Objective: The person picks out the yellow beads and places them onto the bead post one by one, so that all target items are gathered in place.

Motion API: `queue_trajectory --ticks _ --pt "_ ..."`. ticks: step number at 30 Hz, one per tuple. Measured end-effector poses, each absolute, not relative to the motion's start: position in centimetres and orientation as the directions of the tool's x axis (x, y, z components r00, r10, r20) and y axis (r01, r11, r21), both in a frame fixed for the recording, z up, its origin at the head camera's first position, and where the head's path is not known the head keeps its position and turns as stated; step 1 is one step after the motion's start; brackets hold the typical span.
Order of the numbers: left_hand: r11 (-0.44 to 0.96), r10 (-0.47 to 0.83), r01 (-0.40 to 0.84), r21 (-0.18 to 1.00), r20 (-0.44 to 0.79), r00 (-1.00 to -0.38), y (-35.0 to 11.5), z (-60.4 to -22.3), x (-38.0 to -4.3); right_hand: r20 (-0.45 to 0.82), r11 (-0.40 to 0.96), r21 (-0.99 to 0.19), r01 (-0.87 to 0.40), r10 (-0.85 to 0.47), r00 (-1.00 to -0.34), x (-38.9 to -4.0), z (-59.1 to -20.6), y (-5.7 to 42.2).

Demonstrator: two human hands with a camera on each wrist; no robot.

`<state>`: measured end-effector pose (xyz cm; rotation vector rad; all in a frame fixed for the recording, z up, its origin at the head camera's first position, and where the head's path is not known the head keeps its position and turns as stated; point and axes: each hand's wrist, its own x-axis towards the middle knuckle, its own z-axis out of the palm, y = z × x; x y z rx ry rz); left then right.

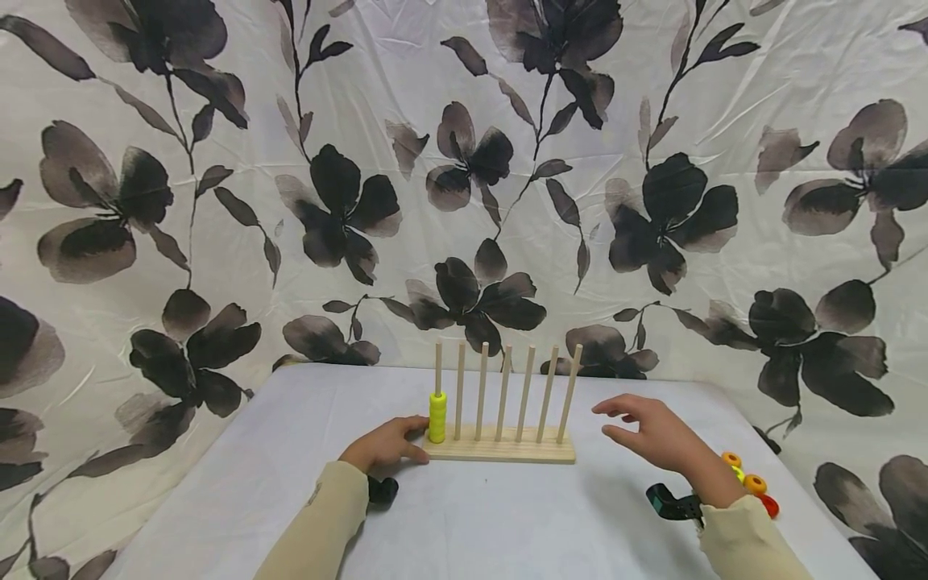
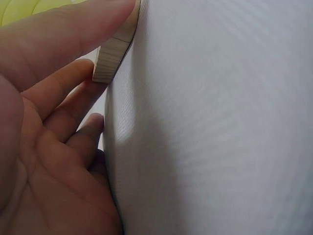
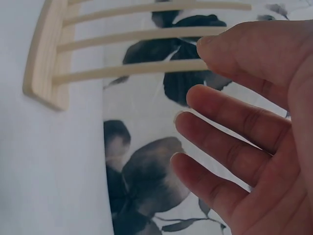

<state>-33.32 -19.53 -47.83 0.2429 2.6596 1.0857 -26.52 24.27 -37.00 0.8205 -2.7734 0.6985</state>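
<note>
A wooden peg rack [image 1: 500, 453] with several upright pegs stands on the table. Yellow-green rings [image 1: 437, 418] are stacked on its leftmost peg. My left hand [image 1: 387, 443] grips the left end of the base, thumb at the front and fingers toward the back; in the left wrist view the thumb [image 2: 63, 36] lies along the base end [image 2: 110, 61]. To the right of the rack, my right hand [image 1: 656, 435] hovers over the table with fingers extended and nothing in them. The right wrist view shows its spread fingers [image 3: 220, 142] with the pegs beyond.
Several loose rings, orange [image 1: 755, 484], yellow and red [image 1: 770, 506], lie at the table's right side, partly hidden behind my right forearm. The table [image 1: 500, 515] has a white cover. A floral cloth [image 1: 464, 225] hangs behind it.
</note>
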Motion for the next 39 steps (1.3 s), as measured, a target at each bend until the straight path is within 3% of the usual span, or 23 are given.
queue_trajectory --ticks 11,22,39 --pt "0.703 0.231 0.031 0.711 -0.187 -0.955 -19.2 -47.6 -32.9 0.224 0.776 -0.386 -0.498 -0.445 -0.867 -26.2 -37.8 26.8" --pt "0.71 0.231 0.033 0.704 -0.188 -0.955 -19.1 -47.1 -32.5 0.09 0.828 -0.434 -0.356 -0.353 -0.931 -25.8 -38.5 28.9" --pt "0.718 0.235 0.04 0.695 -0.188 -0.954 -19.3 -47.2 -32.8 -0.006 0.877 -0.391 -0.279 -0.305 -0.952 -25.4 -39.5 32.4"
